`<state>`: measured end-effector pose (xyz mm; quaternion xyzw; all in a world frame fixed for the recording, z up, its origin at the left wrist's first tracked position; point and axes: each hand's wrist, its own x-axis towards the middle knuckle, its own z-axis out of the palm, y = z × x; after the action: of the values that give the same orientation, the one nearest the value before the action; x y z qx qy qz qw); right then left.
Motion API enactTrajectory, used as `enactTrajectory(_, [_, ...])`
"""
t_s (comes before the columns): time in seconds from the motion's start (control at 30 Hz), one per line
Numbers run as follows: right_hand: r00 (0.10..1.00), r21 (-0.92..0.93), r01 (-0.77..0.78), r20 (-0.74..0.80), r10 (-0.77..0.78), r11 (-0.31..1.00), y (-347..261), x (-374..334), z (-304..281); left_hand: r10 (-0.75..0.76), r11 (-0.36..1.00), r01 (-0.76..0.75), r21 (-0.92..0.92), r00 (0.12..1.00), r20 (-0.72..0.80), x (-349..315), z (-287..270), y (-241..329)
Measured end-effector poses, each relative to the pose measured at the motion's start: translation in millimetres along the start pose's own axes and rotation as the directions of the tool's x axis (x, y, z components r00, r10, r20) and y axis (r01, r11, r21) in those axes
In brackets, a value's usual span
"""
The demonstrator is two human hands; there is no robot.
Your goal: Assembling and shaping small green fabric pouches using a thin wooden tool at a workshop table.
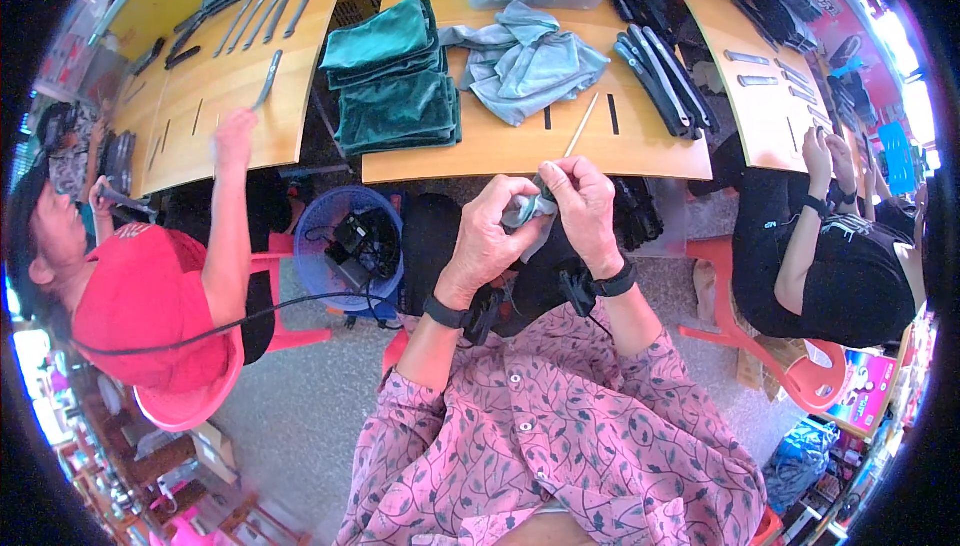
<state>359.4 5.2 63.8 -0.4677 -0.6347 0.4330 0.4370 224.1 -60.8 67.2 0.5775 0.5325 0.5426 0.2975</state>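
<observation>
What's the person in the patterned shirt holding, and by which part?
The left hand and right hand pinch grey-green cloth by its bunched upper part. Whether the thin stick is also held is unclear.

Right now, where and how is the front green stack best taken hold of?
I'd probably grip the front green stack by its near edge, thumb on top, from the wearer's side: it lies flat near the table edge, and the rear stack crowds its far side.

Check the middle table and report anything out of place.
The grey cloth looks untidy: it lies in a crumpled heap, while the green cloths to its left are stacked flat. I see no spill.
</observation>
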Motion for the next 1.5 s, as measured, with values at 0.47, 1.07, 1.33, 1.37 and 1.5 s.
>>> enactTrajectory(0.47, [0.985, 0.065, -0.144, -0.083, 0.149, 0.987, 20.3, 3.7, 8.7, 0.117, 0.972, -0.152, 0.179, 0.975, 0.190, -3.0, -10.3, -15.7])
enactTrajectory(1.07, [0.929, 0.524, -0.365, 0.144, 0.342, 0.770, 26.5, 7.9, 11.7, -0.127, 0.845, 0.100, -0.525, 0.992, -0.016, -12.5, -12.2, -24.6])
enactTrajectory(1.33, [0.947, 0.262, -0.295, 0.207, 0.245, 0.919, 4.8, -9.7, 15.8, -0.421, 0.690, 0.092, -0.718, 0.858, -0.295, -8.2, -10.6, -44.5])
enactTrajectory(1.37, [0.953, 0.242, -0.250, 0.235, 0.193, 0.938, 3.0, -10.8, 16.4, -0.441, 0.680, 0.113, -0.724, 0.852, -0.281, -7.6, -13.3, -47.4])
enactTrajectory(1.5, [0.972, 0.023, 0.152, 0.179, -0.154, 0.988, -8.6, -15.4, 14.2, -0.472, 0.606, 0.189, -0.773, 0.867, -0.158, -8.4, -22.3, -45.6])
